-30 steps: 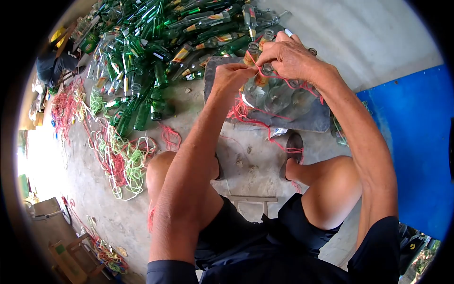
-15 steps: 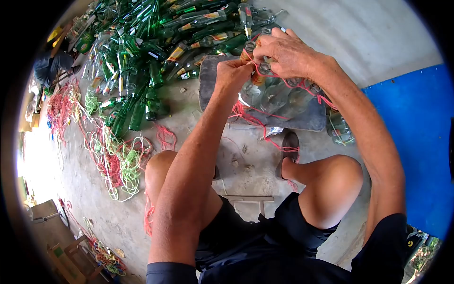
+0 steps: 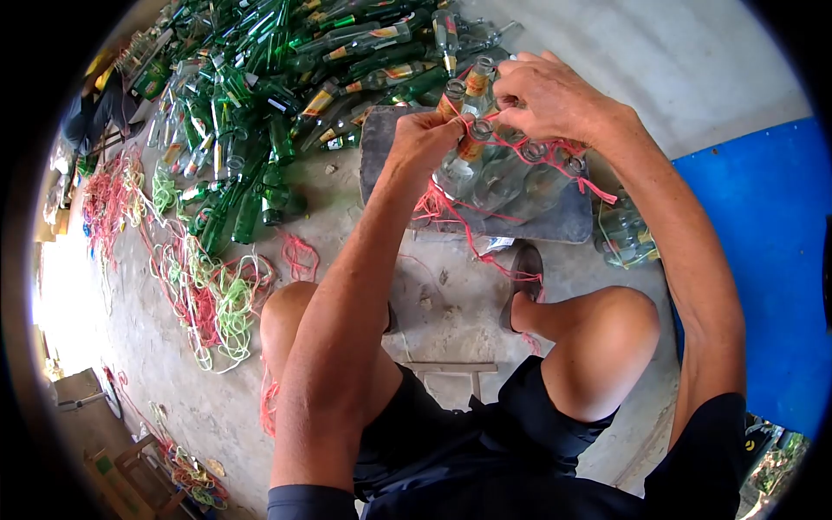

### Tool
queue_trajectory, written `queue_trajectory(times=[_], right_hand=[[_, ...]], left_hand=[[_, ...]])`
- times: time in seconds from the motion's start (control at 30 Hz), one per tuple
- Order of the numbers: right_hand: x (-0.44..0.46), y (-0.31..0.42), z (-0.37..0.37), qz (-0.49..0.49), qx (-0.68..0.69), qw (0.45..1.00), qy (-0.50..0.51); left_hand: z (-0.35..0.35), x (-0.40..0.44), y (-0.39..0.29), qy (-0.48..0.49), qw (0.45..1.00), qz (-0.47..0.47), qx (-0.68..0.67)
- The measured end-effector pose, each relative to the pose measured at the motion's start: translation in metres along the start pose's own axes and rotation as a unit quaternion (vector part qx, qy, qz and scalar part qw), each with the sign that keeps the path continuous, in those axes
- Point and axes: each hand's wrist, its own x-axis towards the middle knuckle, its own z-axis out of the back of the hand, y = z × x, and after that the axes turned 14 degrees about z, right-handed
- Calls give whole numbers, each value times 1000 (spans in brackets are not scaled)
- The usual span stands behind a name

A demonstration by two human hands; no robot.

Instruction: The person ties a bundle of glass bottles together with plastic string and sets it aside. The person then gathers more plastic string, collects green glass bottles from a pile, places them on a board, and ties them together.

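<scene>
Several clear glass bottles [image 3: 462,172] stand close together on a dark low bench [image 3: 381,156]. Pink string [image 3: 505,141] runs around and between their necks, and loose ends hang over the bench's front edge. At the left side of the group, my left hand [image 3: 426,137] is closed in a pinch on the string, beside a bottle neck. My right hand [image 3: 555,100] hovers over the necks at the back right, its fingers curled on the string; the fingertips are partly hidden. Between both hands a bottle with an orange neck label [image 3: 477,82] shows.
A large heap of green and clear bottles [image 3: 251,95] lies beyond the bench to the left. Tangled pink and green string [image 3: 217,299] covers part of the floor. Another tied bundle of bottles [image 3: 626,236] stands right of the bench, near a blue sheet [image 3: 754,260]. A person [image 3: 95,117] sits far left.
My right hand has moved right, away from my left hand, uncovering bottle necks between them. My left hand keeps its pinch near the same neck.
</scene>
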Motion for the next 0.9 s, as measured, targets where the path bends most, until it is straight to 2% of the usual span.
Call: queue_trajectory(times=[0.13,0.23,0.33,0.43,0.73,0.83,0.9], right_hand=[[-5,-8,5,-37,37,998,30],[3,-10,1,-108,-43,987,115],[0,-16,3,-151,-16,979,137],[-7,-22,3,-119,23,990,67],[0,-39,-7,-105,41,992,50],[8,-45,-4,-92,42,991,87],[12,-45,0,-140,98,978,122]], left_hand=[[4,1,2,16,1000,-5,4],[3,1,1,24,1000,-10,-4],[3,-2,0,32,999,-7,-12],[4,-1,1,45,999,1,-29],[3,-3,-1,56,997,8,-55],[3,-4,0,56,996,7,-64],[1,-3,0,50,996,5,-75]])
